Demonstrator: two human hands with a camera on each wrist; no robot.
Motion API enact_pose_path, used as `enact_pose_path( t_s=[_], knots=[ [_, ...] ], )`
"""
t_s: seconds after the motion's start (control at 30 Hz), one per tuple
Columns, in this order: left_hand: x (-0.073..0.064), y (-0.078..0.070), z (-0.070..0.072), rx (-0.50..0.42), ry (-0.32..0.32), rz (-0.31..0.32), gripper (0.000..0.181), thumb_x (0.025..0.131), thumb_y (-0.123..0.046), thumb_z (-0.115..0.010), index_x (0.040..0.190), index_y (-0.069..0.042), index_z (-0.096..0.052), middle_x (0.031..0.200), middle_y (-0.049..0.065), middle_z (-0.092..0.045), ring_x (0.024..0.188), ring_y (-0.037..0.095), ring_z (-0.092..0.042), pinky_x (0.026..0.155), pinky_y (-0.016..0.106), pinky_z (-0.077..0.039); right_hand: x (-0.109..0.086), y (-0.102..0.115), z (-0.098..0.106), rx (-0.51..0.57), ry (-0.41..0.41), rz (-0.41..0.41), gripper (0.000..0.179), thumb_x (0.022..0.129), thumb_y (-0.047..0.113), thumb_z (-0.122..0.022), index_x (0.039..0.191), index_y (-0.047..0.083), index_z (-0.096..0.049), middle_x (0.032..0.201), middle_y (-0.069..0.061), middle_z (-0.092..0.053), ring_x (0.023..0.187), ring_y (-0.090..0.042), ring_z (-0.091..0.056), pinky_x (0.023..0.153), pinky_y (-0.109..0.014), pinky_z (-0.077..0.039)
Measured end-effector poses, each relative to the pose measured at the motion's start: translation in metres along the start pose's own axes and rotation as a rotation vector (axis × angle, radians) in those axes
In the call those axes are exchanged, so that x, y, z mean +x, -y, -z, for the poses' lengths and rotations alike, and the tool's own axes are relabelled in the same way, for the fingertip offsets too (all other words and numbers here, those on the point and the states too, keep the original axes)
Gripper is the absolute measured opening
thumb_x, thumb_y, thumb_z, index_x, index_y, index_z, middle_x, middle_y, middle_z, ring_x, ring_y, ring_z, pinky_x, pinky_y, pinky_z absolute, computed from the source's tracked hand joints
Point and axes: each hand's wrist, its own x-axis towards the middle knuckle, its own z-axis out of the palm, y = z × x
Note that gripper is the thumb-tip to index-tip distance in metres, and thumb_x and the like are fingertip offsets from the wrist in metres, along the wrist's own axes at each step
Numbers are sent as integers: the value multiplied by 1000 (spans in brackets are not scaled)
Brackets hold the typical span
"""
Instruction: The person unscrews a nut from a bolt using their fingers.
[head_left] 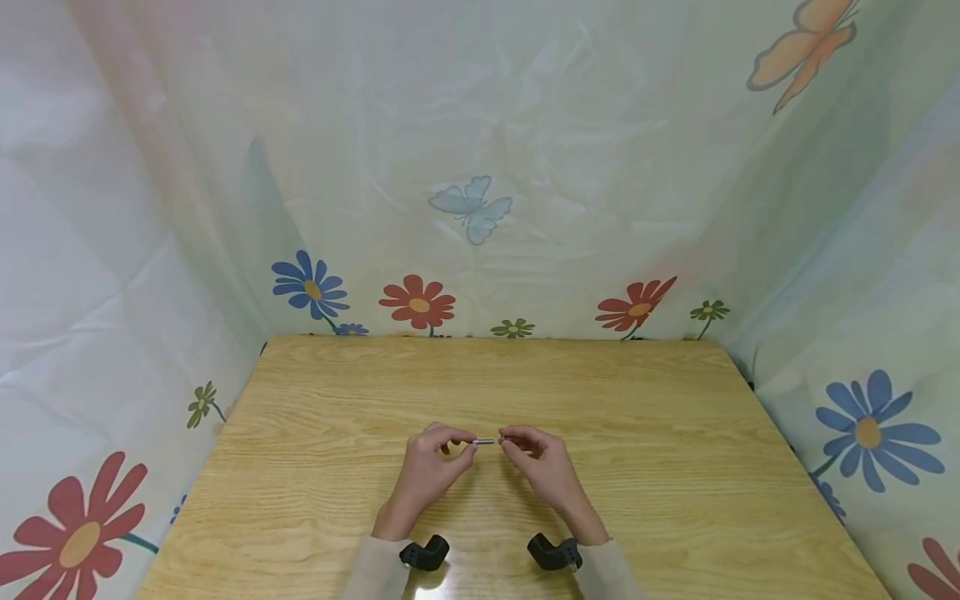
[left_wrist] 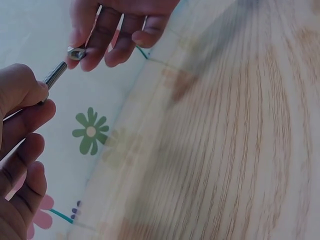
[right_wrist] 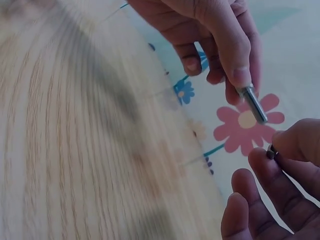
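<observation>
Between thumb and fingertips my left hand [head_left: 432,461] pinches a silver threaded bolt [left_wrist: 55,75], its shank pointing toward the other hand. The head end of the bolt is mostly hidden by the fingers. Facing it, my right hand [head_left: 546,467] pinches a small metal nut [left_wrist: 76,53] between thumb and index finger. In the right wrist view the nut [right_wrist: 271,151] stands a short gap from the tip of the bolt [right_wrist: 256,106]. Both hands are held over the wooden table, and the other fingers of the right hand are loosely bent.
The wooden table [head_left: 480,375] has light grain and a bright reflection near its front edge. A pale curtain [head_left: 480,108] with flowers and butterflies surrounds its back and sides. Dark wrist devices [head_left: 425,552] are strapped over both light sleeves.
</observation>
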Motion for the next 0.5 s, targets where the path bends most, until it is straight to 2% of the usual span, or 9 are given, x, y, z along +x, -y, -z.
enact_pose_path(
  t_s=[0.2,0.37,0.5],
  knots=[
    [2,5,3,9,38,55,14,84,-3,-83,94,-13,-82,86,0,-77,77,25,-69,65,28,-56,5,-8,4,-102,-20,19,25,98,15,-71,120,4,-75,107,-5,-76,96,-13,-70,77,-23,-56],
    [3,12,1,37,80,81,13,85,-5,-82,94,-14,-82,87,-1,-77,73,21,-65,63,27,-54,12,-17,6,-165,-34,37,22,97,11,-71,119,6,-76,109,-5,-76,97,-14,-70,79,-24,-57],
    [2,18,-1,42,131,128,10,87,-7,-81,95,-14,-82,87,-1,-75,71,24,-62,61,22,-49,16,-23,6,-222,-29,69,21,96,8,-72,116,8,-77,109,-5,-77,96,-15,-70,79,-24,-57]
  ],
)
